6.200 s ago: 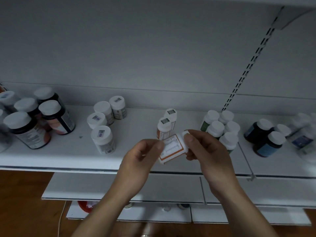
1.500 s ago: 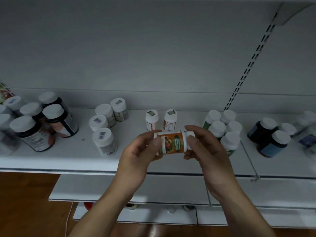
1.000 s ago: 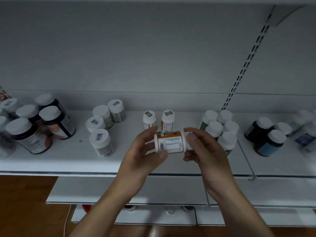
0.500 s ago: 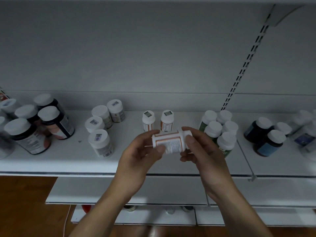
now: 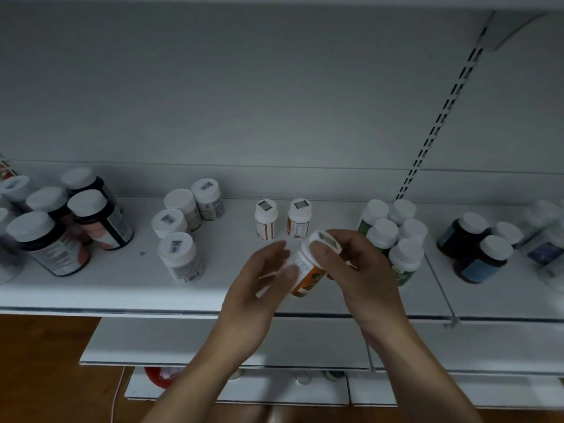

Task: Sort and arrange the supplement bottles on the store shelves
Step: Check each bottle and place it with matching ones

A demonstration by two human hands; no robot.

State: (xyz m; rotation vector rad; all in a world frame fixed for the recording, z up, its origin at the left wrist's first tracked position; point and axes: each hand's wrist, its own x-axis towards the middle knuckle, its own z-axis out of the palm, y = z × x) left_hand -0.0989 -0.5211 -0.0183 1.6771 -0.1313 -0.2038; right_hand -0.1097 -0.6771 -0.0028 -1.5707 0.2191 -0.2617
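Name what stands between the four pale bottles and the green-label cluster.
Head view: two orange-label bottles, upright, side by side. Nearer, left hand and right hand hold a third bottle.

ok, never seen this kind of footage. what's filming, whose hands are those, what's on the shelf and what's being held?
There is no robot here. A person works with bare hands, and the only camera sits on their head, looking forward and down. That is why the left hand and right hand come in from the bottom edge.

Between them they hold an orange-labelled bottle, tilted, with its white cap up and to the right. The right hand grips the cap end; the left, blurred, is at the lower end.

Behind it on the white shelf stand a similar small bottle and its twin. To their left are grey-labelled bottles and big dark bottles. To the right are a green-labelled cluster and blue-labelled bottles.
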